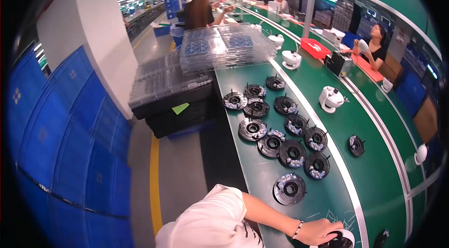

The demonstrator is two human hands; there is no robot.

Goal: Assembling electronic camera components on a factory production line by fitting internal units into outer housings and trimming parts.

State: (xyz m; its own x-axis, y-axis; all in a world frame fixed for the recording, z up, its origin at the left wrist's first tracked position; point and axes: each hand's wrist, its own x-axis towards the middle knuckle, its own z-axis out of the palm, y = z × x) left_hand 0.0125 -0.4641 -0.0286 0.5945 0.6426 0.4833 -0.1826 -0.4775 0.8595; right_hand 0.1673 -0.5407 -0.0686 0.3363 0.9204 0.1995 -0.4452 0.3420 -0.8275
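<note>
My left hand (318,232) reaches in from the bottom, a beaded band on its wrist. Its fingers are closed on a white round housing (347,235) with a dark inside, cut off by the lower edge of the picture. Beyond that hand lies a black round base (289,189) with a central hole and a small circuit board on it. Several more such bases, some with upright black pegs, are spread over the green bench farther off. Thin pale strips (340,219) lie beside the housing. My right hand is out of view.
Clear plastic trays (224,47) are stacked at the bench's far left, beside black crates (175,121). On the green conveyor stand white housings (331,99) and another black base (356,145). A red bin (315,48) sits beyond. Blue crates (70,131) line the left. Other people work farther off.
</note>
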